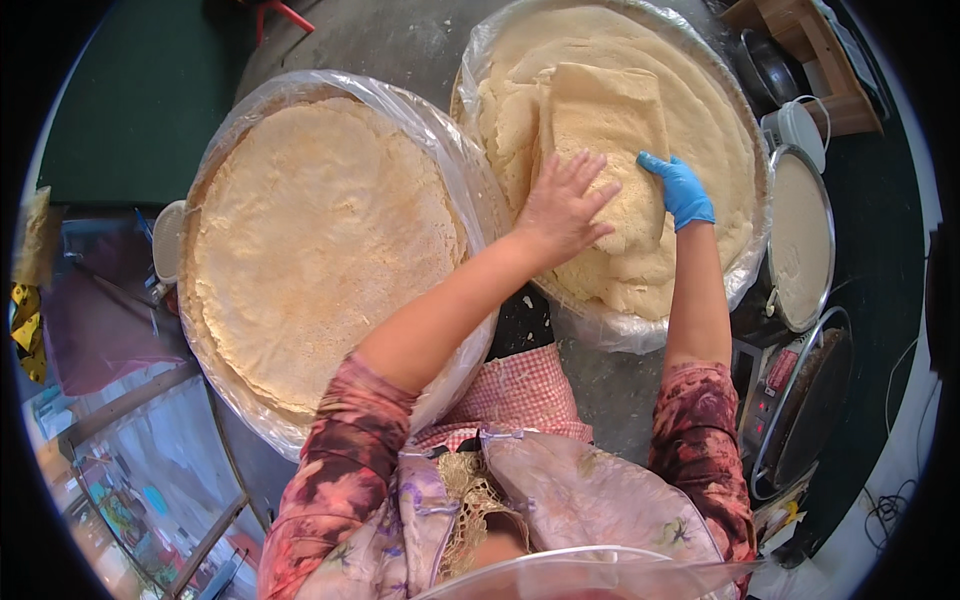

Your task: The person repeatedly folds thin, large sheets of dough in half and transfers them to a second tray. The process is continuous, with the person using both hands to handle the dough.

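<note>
My left hand [567,208], bare, lies with its fingers spread on a folded flatbread [609,127]. On the bread's right edge is my right hand [681,187] in a blue glove, thumb on top; whether its hidden fingers grip the edge I cannot tell. The folded piece rests on a wide stack of thin, pale round flatbreads [712,127] in a large round tray lined with clear plastic. A second large stack of thin round flatbreads [322,247], also in a plastic-lined round tray, stands to the left.
At the right are a round pan of pale batter [801,232], a dark round griddle [814,405] with red lights beside it, a white lidded bucket [796,131] and a dark metal bowl [769,67]. A red stool leg [289,13] shows at the top.
</note>
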The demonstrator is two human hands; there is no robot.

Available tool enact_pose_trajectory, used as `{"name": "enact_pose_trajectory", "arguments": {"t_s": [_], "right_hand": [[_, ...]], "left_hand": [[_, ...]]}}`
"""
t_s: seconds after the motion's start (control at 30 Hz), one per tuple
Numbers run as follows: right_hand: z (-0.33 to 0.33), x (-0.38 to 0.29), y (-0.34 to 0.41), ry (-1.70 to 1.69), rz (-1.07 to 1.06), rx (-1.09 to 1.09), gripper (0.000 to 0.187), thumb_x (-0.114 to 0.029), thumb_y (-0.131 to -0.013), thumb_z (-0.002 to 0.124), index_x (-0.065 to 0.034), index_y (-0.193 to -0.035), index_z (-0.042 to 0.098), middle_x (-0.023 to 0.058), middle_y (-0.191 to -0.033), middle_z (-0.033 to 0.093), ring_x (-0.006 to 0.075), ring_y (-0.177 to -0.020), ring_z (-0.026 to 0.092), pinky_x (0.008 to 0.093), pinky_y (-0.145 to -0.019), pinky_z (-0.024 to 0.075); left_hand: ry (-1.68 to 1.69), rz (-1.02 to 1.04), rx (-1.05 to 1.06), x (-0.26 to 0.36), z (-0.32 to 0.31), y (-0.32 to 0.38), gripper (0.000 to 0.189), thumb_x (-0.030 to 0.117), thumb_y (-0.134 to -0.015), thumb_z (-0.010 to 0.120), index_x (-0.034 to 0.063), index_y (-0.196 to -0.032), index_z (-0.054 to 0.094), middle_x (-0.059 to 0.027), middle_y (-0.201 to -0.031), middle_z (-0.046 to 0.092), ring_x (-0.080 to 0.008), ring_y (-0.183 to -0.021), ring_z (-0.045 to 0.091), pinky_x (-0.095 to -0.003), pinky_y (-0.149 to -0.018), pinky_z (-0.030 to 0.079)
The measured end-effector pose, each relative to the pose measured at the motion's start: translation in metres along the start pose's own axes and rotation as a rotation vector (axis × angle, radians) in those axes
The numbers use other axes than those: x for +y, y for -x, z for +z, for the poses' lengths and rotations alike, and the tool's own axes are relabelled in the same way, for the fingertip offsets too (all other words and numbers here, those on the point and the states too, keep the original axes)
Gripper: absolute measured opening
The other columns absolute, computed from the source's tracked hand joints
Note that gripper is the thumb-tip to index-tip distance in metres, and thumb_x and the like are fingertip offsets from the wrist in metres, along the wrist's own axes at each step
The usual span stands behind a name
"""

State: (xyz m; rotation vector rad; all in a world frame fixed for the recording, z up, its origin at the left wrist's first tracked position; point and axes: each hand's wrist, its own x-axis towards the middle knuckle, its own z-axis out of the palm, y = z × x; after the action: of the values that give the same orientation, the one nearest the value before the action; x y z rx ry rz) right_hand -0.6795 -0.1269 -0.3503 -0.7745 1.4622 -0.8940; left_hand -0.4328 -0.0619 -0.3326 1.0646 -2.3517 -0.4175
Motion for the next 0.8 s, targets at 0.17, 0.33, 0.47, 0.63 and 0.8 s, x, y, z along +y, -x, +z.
{"name": "enact_pose_trajectory", "arguments": {"t_s": [0.17, 0.33, 0.47, 0.63, 0.8], "right_hand": [[0.002, 0.017, -0.026, 0.664, -0.180, 0.381, 0.066, -0.034, -0.075, 0.076, -0.0025, -0.127, 0.051, 0.0156, -0.118, 0.059, 0.0284, -0.103, 0.059, 0.0398, -0.087, 0.0466], [0.069, 0.027, -0.060, 1.405, -1.005, 0.467, 0.085, -0.058, -0.075, 0.065, -0.0240, -0.145, 0.032, 0.0183, -0.149, 0.028, 0.0377, -0.134, 0.032, 0.0594, -0.103, 0.0260], [0.085, 0.034, -0.095, 1.597, -0.369, 0.216, 0.084, -0.067, -0.079, 0.053, -0.0274, -0.147, 0.027, 0.0148, -0.151, 0.026, 0.0369, -0.139, 0.023, 0.0703, -0.101, 0.0150], [0.105, -0.024, -0.052, 1.563, -0.665, 0.238, 0.073, -0.056, -0.084, 0.056, -0.0225, -0.145, 0.034, 0.0156, -0.147, 0.033, 0.0320, -0.136, 0.030, 0.0613, -0.105, 0.0206], [0.237, 0.024, 0.118, 0.782, -0.938, -0.505, 0.047, -0.027, -0.084, 0.063, -0.0116, -0.127, 0.051, 0.0131, -0.130, 0.051, 0.0262, -0.120, 0.048, 0.0421, -0.099, 0.0390]], "left_hand": [[-0.058, -0.064, -0.136, -0.023, 0.086, 0.025, 0.062, 0.046, -0.080, 0.063, 0.0155, -0.133, 0.050, -0.0168, -0.148, 0.031, -0.0330, -0.139, 0.025, -0.0549, -0.111, 0.016], [0.008, -0.008, -0.006, -0.045, 0.114, 0.039, 0.063, 0.036, -0.065, 0.073, 0.0189, -0.124, 0.055, -0.0131, -0.138, 0.042, -0.0312, -0.131, 0.034, -0.0558, -0.104, 0.026], [-0.123, -0.104, -0.313, -0.005, 0.093, 0.047, 0.064, 0.038, -0.075, 0.065, 0.0004, -0.125, 0.053, -0.0210, -0.144, 0.036, -0.0306, -0.137, 0.029, -0.0537, -0.109, 0.020], [0.292, 0.040, 0.211, 0.042, 0.015, 0.135, 0.037, 0.022, -0.080, 0.061, 0.0051, -0.112, 0.061, -0.0173, -0.128, 0.053, -0.0321, -0.124, 0.046, -0.0480, -0.107, 0.031], [0.569, -0.694, 0.445, 0.020, -0.082, 0.317, 0.021, 0.011, -0.087, 0.060, 0.0040, -0.107, 0.062, -0.0132, -0.109, 0.064, -0.0257, -0.100, 0.061, -0.0354, -0.087, 0.048]]}}
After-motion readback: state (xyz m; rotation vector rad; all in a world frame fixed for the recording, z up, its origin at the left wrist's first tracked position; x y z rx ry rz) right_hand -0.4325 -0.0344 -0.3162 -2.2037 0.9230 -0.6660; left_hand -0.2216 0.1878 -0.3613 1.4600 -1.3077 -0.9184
